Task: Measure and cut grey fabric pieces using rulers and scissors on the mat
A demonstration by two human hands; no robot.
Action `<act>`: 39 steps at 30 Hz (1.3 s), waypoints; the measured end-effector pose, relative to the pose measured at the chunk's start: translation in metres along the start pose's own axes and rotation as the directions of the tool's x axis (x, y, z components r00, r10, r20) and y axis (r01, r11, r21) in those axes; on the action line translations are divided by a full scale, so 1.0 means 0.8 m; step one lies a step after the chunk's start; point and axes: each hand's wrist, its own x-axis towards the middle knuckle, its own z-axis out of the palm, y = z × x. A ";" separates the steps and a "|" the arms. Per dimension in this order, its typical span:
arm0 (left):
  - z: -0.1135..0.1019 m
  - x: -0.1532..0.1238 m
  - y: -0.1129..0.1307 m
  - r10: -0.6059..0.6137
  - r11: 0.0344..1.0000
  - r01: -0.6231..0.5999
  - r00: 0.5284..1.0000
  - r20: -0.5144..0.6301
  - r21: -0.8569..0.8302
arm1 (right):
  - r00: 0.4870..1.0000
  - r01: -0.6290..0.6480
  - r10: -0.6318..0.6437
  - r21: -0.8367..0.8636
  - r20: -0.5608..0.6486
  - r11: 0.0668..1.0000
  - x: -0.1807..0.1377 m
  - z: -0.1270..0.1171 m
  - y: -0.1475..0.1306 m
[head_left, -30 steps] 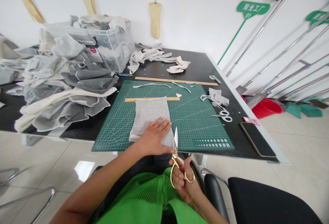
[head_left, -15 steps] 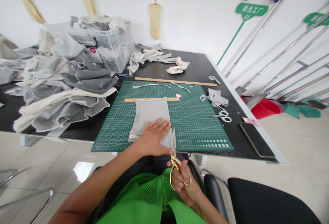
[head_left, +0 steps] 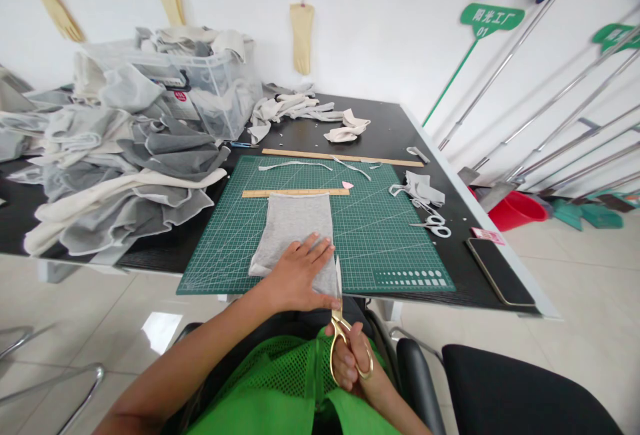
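Note:
A grey piece of knit fabric (head_left: 297,222) lies flat on the green cutting mat (head_left: 400,235), its far edge along a short wooden ruler (head_left: 255,194). My left hand (head_left: 300,275) rests on the near part of the fabric, fingers spread. In my right hand (head_left: 353,358) are gold-handled scissors (head_left: 339,302), held by their finger loops. The blades point away from me at the fabric's near right edge, close to my left thumb. Whether cloth lies between the blades, I cannot tell.
A longer wooden ruler (head_left: 340,156) and fabric strips (head_left: 295,165) lie farther back. White-handled scissors (head_left: 435,224), grey scraps (head_left: 423,188) and a phone (head_left: 500,272) are on the right. To the left are piled cloths (head_left: 145,202) and a clear plastic bin (head_left: 220,98).
The fabric has shifted slightly to the right and towards me at its far edge. My right hand and the gold-handled scissors have drawn back a little towards my body.

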 end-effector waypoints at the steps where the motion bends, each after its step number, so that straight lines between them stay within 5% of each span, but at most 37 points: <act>1: -0.001 0.000 0.000 -0.006 1.000 0.006 1.000 0.005 -0.010 | 1.000 -0.001 0.001 0.004 -0.009 1.000 0.001 -0.001 0.001; 10: -0.020 0.009 -0.001 -0.033 0.997 0.034 0.999 0.024 -0.068 | 0.999 -0.037 0.037 0.029 -0.021 0.999 -0.008 0.011 -0.012; 18: -0.006 0.037 -0.007 -0.021 0.984 0.072 0.955 -0.295 0.162 | 0.998 -0.045 0.047 0.049 -0.037 0.998 -0.003 0.001 -0.003; 24: 0.016 0.041 -0.027 0.004 0.986 0.030 0.978 -0.207 0.162 | 0.999 -0.048 0.050 0.081 -0.014 0.996 -0.006 0.011 -0.013; 39: 0.014 0.040 -0.025 -0.008 0.989 0.035 0.982 -0.186 0.142 | 0.999 -0.044 0.043 0.161 0.007 0.986 0.011 0.034 -0.042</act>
